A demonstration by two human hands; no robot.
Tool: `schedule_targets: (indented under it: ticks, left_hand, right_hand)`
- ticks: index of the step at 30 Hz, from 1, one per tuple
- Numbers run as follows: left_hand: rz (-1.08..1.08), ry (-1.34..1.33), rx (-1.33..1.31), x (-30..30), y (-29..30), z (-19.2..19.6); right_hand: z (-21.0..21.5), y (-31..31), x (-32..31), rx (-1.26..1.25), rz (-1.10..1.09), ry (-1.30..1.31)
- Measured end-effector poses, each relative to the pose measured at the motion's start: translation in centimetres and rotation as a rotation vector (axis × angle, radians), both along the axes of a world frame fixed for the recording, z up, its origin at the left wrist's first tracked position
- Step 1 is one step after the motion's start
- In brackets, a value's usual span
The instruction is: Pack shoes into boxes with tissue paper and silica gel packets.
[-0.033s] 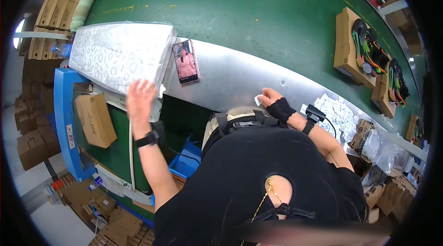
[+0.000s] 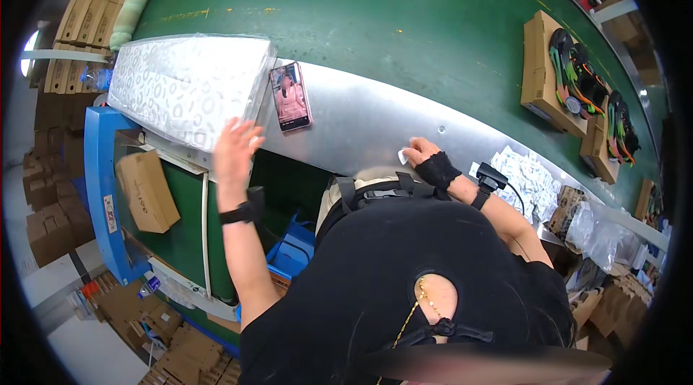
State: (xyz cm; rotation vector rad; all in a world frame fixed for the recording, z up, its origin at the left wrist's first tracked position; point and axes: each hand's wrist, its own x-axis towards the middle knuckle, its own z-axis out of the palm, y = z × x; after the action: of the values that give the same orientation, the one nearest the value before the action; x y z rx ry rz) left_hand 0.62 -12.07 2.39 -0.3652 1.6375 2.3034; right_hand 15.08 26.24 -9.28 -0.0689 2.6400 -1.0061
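Observation:
My left hand [image 2: 236, 152] is raised beside the near right edge of a stack of white patterned paper in clear plastic [image 2: 188, 85]. Its fingers are apart and nothing shows in them. Close to my waist, over the metal ledge [image 2: 364, 114], my right hand [image 2: 424, 151] pinches a small white packet [image 2: 403, 157]; a black wrist cover leaves its fingers bare. A heap of similar white packets [image 2: 523, 186] lies to the right of that hand. A phone with a lit screen [image 2: 290, 96] rests on the ledge, right of the paper stack.
Beyond the ledge runs a wide green belt [image 2: 375, 17]. Open cardboard boxes [image 2: 541, 75] with black and orange shoes [image 2: 574, 71] stand on it at right. At left, a closed brown box [image 2: 148, 190] sits by a blue machine frame [image 2: 101, 197]. A blue bin [image 2: 292, 244] is near my left arm.
My left hand has moved a little to the right and farther from me. The closed brown box has shifted slightly left. My right hand stays where it was, holding the packet.

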Motion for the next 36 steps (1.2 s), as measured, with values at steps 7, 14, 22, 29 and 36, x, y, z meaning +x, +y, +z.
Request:
schedule_targets:
  ticks: [7,14,22,29,36]
  left_hand:
    - [-0.851,0.361,-0.446,4.4,17.3,-4.5]
    - [-0.940,0.075,-0.236,4.8,22.7,-3.2]
    - [-0.686,-0.070,-0.137,3.8,22.0,-3.4]
    - [-0.577,-0.168,-0.186,4.5,20.7,-4.4]
    - [-0.657,-0.116,-0.183,5.2,21.7,-4.2]
  right_hand:
    - [5.6,-1.4,-0.8,-0.605,-0.338,-0.081]
    - [7.1,-0.3,-0.7,-0.966,-0.511,-0.136]
    - [2.0,19.9,-1.7,-0.892,-1.398,0.460]
    - [-0.7,28.4,-2.5,-1.206,-1.769,0.424]
    - [0.8,13.6,-4.2,-1.205,-1.552,0.145]
